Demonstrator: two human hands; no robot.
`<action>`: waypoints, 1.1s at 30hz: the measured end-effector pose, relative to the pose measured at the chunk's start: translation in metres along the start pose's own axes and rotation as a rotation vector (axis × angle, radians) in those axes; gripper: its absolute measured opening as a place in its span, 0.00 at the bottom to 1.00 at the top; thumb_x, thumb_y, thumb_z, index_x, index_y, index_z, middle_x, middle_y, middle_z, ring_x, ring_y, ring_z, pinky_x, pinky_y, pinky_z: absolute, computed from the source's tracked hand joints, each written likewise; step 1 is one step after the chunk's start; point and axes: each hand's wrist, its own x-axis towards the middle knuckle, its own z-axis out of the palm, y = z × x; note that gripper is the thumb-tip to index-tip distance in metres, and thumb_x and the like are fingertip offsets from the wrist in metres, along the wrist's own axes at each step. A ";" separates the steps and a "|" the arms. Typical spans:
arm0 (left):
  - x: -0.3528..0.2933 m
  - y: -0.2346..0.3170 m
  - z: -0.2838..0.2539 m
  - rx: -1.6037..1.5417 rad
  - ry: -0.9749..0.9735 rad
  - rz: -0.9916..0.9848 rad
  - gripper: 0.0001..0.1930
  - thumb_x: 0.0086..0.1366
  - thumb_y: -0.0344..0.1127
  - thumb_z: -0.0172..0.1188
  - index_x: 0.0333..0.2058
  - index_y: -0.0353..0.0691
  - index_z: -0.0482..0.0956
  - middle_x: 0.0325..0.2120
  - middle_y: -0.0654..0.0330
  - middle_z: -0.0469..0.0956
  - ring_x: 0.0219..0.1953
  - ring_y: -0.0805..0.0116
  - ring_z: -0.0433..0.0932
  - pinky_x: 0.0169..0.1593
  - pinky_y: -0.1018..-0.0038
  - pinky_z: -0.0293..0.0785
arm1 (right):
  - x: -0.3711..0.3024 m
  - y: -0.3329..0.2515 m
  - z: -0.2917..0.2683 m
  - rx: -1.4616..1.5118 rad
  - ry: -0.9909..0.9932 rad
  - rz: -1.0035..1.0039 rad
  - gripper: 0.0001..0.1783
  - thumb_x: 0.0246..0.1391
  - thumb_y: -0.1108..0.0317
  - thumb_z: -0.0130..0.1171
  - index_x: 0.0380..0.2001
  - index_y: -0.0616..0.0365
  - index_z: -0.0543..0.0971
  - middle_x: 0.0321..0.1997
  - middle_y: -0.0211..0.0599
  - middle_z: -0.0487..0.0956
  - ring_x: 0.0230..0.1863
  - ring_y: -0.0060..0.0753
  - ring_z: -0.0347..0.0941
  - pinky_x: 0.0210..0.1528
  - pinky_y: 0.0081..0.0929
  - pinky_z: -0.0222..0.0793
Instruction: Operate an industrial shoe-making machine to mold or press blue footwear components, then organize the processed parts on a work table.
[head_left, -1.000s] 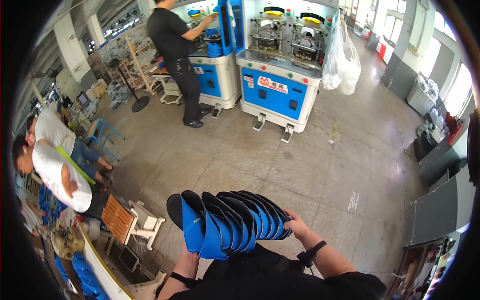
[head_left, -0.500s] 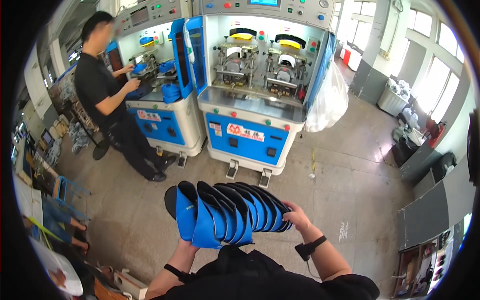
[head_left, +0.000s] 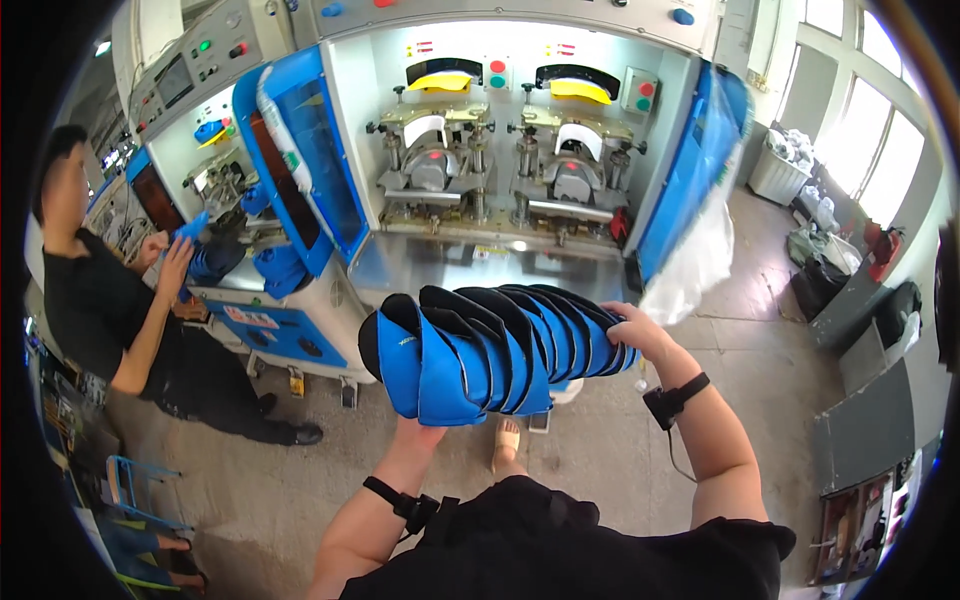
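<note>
A long stack of blue shoe uppers with black linings, nested one into another, spans both my hands in front of me. My left hand supports its left part from below, its fingers mostly hidden under the blue pieces. At the right end, my right hand is closed round the last uppers, thumb and fingers against their black edges. Just beyond the stack stands a white and blue machine with a bare metal shelf. Inside it are a left moulding station and a right moulding station.
On the left, a person in black handles a blue piece at a second machine. A blue door stands open between the machines. Clear plastic sheeting hangs at the right. A blue stool is at lower left.
I have moved forward to the machine, which now looks larger and closer. The stack has come nearer its shelf, still in both hands. The other person now appears further left.
</note>
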 end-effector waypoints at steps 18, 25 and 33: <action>0.323 0.057 -0.101 0.766 0.502 -0.754 0.33 0.69 0.59 0.45 0.48 0.27 0.73 0.33 0.43 0.82 0.31 0.51 0.84 0.34 0.64 0.84 | 0.290 0.029 -0.005 -0.644 0.051 0.437 0.39 0.45 0.55 0.51 0.65 0.46 0.64 0.68 0.47 0.64 0.66 0.56 0.60 0.67 0.42 0.57; 0.350 0.115 -0.108 1.012 0.329 -1.024 0.54 0.58 0.80 0.33 0.45 0.24 0.76 0.27 0.47 0.83 0.26 0.59 0.84 0.28 0.71 0.80 | 0.248 -0.116 0.085 -0.594 0.371 -0.537 0.20 0.41 0.74 0.63 0.42 0.56 0.78 0.46 0.40 0.76 0.46 0.46 0.73 0.48 0.38 0.71; 0.360 0.150 -0.126 1.096 0.159 -1.102 0.46 0.64 0.74 0.34 0.34 0.25 0.76 0.29 0.43 0.83 0.28 0.54 0.85 0.25 0.71 0.80 | 0.314 -0.190 0.218 -1.146 -0.496 -0.567 0.44 0.30 0.56 0.76 0.56 0.46 0.72 0.53 0.30 0.71 0.46 0.36 0.72 0.40 0.32 0.74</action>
